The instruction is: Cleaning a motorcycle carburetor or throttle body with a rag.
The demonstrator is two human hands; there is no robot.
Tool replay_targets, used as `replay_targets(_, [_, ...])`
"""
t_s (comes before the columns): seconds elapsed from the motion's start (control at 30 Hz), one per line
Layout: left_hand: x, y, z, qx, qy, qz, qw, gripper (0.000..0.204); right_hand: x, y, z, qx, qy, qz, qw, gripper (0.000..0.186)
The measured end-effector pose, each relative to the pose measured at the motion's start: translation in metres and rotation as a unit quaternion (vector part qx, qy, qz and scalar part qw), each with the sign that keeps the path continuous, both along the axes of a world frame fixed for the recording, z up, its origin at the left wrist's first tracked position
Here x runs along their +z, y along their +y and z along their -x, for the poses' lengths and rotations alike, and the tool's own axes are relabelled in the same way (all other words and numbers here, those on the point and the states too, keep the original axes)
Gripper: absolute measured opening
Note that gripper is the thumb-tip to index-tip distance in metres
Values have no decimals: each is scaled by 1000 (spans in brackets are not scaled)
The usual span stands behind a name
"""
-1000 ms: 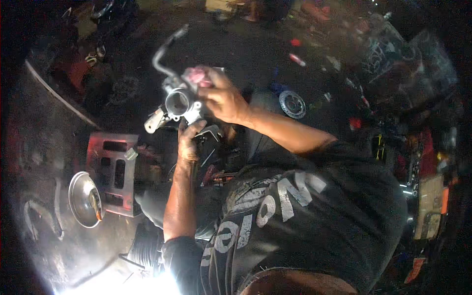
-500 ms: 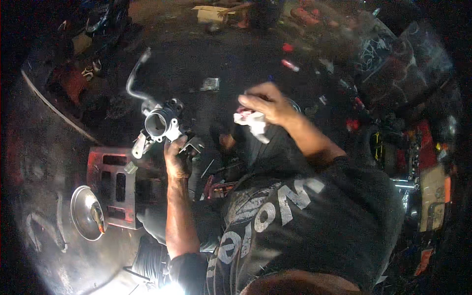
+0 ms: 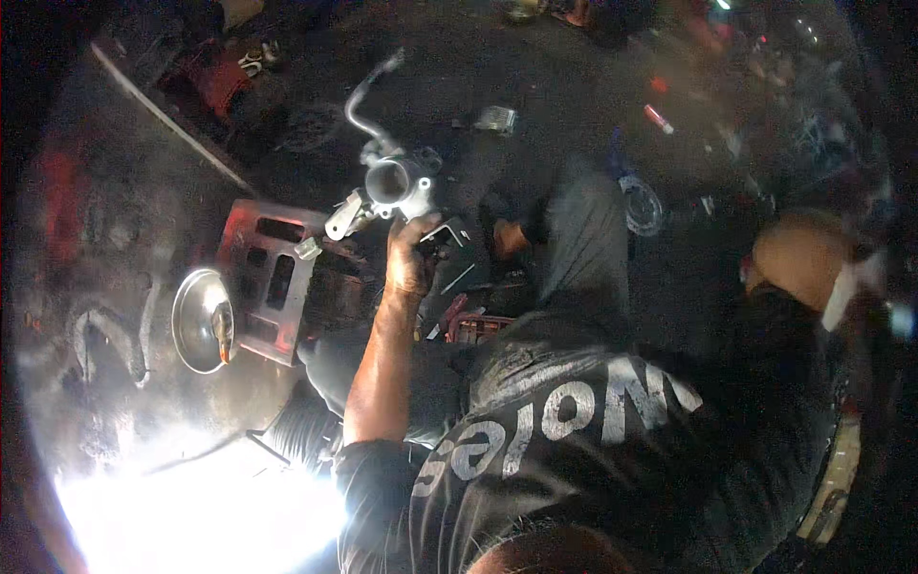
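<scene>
Metal part held aloft in the left hand, its bore turned up toward the wearer. The fingers are closed around its lower edge from beneath; this low grip probably serves to carry the weight while leaving the bore, the curved pipe beyond the hand and the lever to its left unobstructed. An angled bracket lies just right of the left fingers; whether it belongs to the part cannot be told.

The right arm reaches well out to the side, away from the part. The right hand is blurred: how far its fingers are open cannot be told, nor whether the pale streak beside it is something held.

Left of the left hand, a slotted panel bears a small pale block. Farther left, a bowl contains an orange-tipped tool; its hollow presumably keeps the tool off the floor and near that hand. A toothed ring lies between the hands, nearer the right.
</scene>
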State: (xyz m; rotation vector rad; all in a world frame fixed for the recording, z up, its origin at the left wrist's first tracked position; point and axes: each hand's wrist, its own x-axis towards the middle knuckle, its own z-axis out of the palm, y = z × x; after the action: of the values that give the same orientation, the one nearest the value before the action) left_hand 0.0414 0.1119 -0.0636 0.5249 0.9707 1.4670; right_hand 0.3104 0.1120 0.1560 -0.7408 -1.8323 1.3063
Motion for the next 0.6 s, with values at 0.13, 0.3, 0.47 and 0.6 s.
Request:
replay_targets(0.13, [-6, 4, 1, 2, 0, -33, 999, 34, -10, -16, -12, -31, 2, 8, 999, 28])
replay_targets(0.3, [-5, 2, -3, -11, 6, -25, 1000, 36, -5, -4, -24, -52, -17, -17, 998, 28])
replay_targets(0.47, [6, -3, -1, 15, 6, 26, 1000, 39, 13, 15, -18, -28, -32, -68, 997, 29])
replay_targets(0.6, [22, -4, -9, 40, -34, -5, 999, 44, 16, 33, -11, -28, -41, -75, 996, 29])
